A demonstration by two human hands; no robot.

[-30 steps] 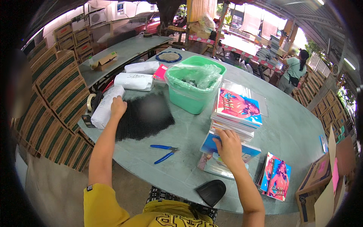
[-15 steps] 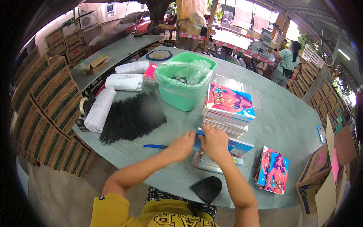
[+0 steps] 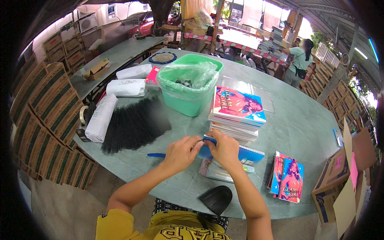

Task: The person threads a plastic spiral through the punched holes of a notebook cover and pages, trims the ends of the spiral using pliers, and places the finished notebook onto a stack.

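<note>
My left hand (image 3: pixel 181 151) and my right hand (image 3: pixel 225 149) meet over a blue-covered notebook (image 3: pixel 249 154) lying at the table's near edge. Both pinch a thin dark wire spiral (image 3: pixel 199 143) at the notebook's left edge. Behind the hands rises a tall stack of colourful notebooks (image 3: pixel 237 115). To the left spreads a heap of black spiral bindings (image 3: pixel 134 125). Blue-handled pliers (image 3: pixel 157 155) lie just left of my left hand.
A green tub lined with a plastic bag (image 3: pixel 188 86) stands behind the stack. White wrapped rolls (image 3: pixel 100 118) lie at the left, two finished notebooks (image 3: pixel 287 177) at the right. Cardboard boxes (image 3: pixel 48 132) flank the table. A person (image 3: pixel 298 60) stands far back right.
My left hand left the white roll beside the black spirals and came to the blue notebook. Both hands now work together at its left edge.
</note>
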